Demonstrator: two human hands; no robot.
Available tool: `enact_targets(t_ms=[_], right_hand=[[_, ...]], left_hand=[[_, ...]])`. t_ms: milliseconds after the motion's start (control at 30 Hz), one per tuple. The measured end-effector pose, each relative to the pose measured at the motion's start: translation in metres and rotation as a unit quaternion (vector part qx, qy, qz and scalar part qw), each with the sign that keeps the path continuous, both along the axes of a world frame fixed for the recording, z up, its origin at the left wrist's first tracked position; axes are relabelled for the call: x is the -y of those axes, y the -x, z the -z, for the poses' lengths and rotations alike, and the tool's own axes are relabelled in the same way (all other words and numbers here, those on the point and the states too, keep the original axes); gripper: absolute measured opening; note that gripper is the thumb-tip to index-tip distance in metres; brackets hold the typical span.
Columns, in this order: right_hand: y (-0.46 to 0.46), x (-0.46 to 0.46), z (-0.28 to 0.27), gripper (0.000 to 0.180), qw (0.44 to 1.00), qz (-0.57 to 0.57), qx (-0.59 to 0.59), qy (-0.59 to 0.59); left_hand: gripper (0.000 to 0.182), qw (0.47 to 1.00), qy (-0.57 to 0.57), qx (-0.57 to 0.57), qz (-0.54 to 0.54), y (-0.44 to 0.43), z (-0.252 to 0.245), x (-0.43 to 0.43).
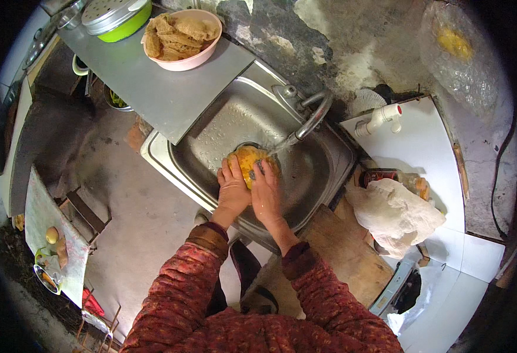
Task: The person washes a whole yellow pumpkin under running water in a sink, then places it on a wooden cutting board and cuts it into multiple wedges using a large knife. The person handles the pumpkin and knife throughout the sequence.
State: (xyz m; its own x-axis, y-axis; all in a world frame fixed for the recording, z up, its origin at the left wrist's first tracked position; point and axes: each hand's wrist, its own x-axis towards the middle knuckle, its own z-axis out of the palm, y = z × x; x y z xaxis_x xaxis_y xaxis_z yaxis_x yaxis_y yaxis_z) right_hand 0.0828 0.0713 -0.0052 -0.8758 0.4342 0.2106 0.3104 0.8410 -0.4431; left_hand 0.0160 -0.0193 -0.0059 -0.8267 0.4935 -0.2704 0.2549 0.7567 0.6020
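A round orange-yellow thing, which looks like a pumpkin [246, 155], sits low in a stainless steel sink [223, 117]. My left hand [235, 190] lies on its near left side, fingers spread over the skin, and steadies it. Under the fingers of my right hand [267, 194] is a dark grey scouring pad [253, 174], pressed against the top right of the pumpkin. Water runs from a curved metal faucet [315, 118] onto its far right side. Wrists and palms partly cover the near side of the pumpkin.
A grey board [174, 97] covers the sink's left part and carries a pink bowl [187, 64] of brown loofah-like pieces. A wooden board [351, 260] lies at the right, near a whitish plastic bag [395, 212] and a white pipe fitting [379, 120]. Lower left stands a small table [51, 212].
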Motion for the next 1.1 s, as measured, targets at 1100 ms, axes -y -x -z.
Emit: enact_targets(t_ms=[1100], right_hand=[[0.008, -0.053, 0.052, 0.051, 0.812, 0.212, -0.035, 0.543]], left_hand=[[0.143, 0.998, -0.001, 0.045, 0.048, 0.004, -0.011, 0.007]])
